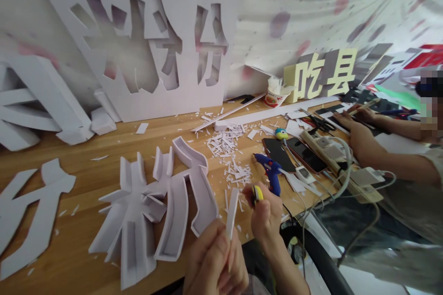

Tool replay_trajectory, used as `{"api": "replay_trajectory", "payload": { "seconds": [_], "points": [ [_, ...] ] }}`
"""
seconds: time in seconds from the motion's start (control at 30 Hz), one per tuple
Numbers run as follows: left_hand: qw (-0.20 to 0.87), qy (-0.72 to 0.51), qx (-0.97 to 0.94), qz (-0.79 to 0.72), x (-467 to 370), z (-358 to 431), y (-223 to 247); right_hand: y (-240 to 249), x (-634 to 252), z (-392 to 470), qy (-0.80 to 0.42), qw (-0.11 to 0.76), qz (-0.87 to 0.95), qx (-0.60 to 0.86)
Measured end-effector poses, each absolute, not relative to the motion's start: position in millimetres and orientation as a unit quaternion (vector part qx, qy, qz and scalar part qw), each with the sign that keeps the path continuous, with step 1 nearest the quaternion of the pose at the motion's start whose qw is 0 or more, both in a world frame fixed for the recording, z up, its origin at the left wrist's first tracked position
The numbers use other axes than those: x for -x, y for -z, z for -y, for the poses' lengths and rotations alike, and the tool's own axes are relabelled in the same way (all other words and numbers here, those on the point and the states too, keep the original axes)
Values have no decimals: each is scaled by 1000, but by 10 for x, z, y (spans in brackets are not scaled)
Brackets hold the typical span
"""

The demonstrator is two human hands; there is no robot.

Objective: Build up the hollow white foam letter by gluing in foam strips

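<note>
My left hand [216, 258] is closed round a narrow white foam strip [233, 212], which points upward from between the fingers. Just right of it, my right hand [265, 214] is wrapped round a small yellow and black tool [257, 193]; its working end cannot be made out. On the table [86, 152] to the left of both hands stands a white foam character [138, 207] with raised side walls. A blue glue gun [272, 170] lies just beyond my right hand.
White scraps [226, 143] litter the middle. Phones [306, 154], a power strip [342, 170] and cables lie at the right, near a person's arm [370, 143]. A cut-out board [187, 73] leans behind. Another flat character [38, 212] lies at far left.
</note>
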State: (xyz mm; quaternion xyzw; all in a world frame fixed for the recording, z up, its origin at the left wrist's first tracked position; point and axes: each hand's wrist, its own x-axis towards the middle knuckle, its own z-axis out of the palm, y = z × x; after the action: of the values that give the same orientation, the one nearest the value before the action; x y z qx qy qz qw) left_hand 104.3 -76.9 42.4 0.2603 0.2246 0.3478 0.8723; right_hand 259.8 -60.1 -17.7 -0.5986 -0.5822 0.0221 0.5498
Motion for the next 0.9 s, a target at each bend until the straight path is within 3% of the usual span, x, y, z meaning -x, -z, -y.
{"api": "replay_trajectory", "payload": {
  "seconds": [0.37,0.9],
  "points": [
    [870,-347,-268,-225,-1051,709,-435,10,-2319,619,-63,564,623,538],
    [878,-350,-259,-197,-1042,804,-437,228,-2446,385,-89,577,535,610]
  ]
}}
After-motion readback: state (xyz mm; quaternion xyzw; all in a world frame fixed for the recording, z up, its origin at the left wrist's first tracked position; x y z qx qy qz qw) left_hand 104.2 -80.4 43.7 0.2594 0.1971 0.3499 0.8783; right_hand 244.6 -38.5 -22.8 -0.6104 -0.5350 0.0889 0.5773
